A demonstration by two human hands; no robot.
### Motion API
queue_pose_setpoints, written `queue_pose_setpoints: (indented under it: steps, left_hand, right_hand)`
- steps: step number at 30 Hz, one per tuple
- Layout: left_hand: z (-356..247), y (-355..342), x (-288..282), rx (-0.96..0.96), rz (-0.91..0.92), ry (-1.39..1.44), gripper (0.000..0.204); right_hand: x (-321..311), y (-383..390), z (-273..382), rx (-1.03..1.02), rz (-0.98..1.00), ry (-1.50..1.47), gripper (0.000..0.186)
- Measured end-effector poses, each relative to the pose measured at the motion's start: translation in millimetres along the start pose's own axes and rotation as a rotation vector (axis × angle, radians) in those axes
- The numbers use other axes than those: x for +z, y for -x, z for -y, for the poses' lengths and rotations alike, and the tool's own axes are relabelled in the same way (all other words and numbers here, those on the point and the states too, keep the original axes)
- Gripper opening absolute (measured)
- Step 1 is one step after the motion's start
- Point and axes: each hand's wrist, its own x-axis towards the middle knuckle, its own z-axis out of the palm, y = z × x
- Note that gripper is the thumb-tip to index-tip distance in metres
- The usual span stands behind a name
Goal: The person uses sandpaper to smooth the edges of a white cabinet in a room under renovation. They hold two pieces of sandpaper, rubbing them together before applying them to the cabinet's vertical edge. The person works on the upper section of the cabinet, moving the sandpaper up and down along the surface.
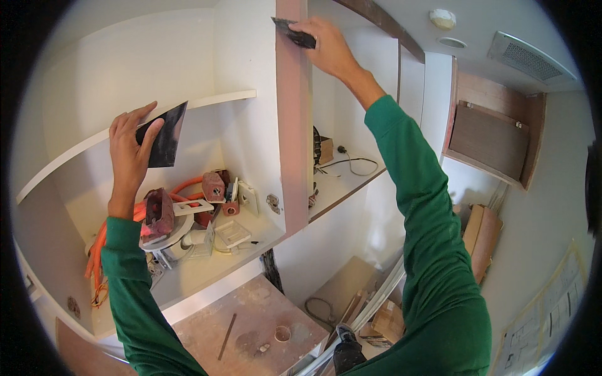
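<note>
My left hand, raised in front of the left cabinet's shelf, grips a dark, flat putty scraper between thumb and fingers. Higher up, my right hand is closed on a second dark putty scraper. That scraper lies over the upper part of a pinkish upright panel between two white cabinet compartments; whether its edge presses on the surface I cannot tell. Smears of pale material mark the left scraper's face.
Below my left hand, a cabinet floor holds orange conduit, reddish junction boxes and white frames. A dusty surface with a thin stick lies lower. Long strips and a cardboard box are on the floor.
</note>
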Motion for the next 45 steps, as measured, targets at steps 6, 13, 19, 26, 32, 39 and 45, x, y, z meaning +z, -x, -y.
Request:
queue_pose_setpoints:
  steps: [6,13,19,26,32,39,45]
  left_hand:
    - [-2,-1,-1,-0.015,-0.001,0.021,0.037]
    - [-1,-9,-7,-0.019,0.014,0.077,0.038]
    - [-98,23,-34,-0.826,-0.004,1.271,0.061]
    - [-210,83,-75,-1.220,0.242,2.110,0.047]
    - [-247,80,-122,-1.160,0.123,2.043,0.044]
    - [-238,78,-138,-0.986,-0.119,1.684,0.041]
    - [-185,108,-130,-0.116,-0.190,0.527,0.049]
  right_hand:
    - [1,34,17,0.004,0.000,-0.068,0.050]
    - [-17,76,55,0.135,0.167,-0.173,0.050]
    - [-94,90,127,0.189,0.160,-0.427,0.044]
    - [-173,108,245,-0.305,-0.048,-0.838,0.049]
    - [-166,116,259,-0.395,-0.122,-0.739,0.044]
    - [-133,101,201,-0.158,0.063,-0.287,0.042]
    - [-192,101,255,1.085,0.046,-1.906,0.028]
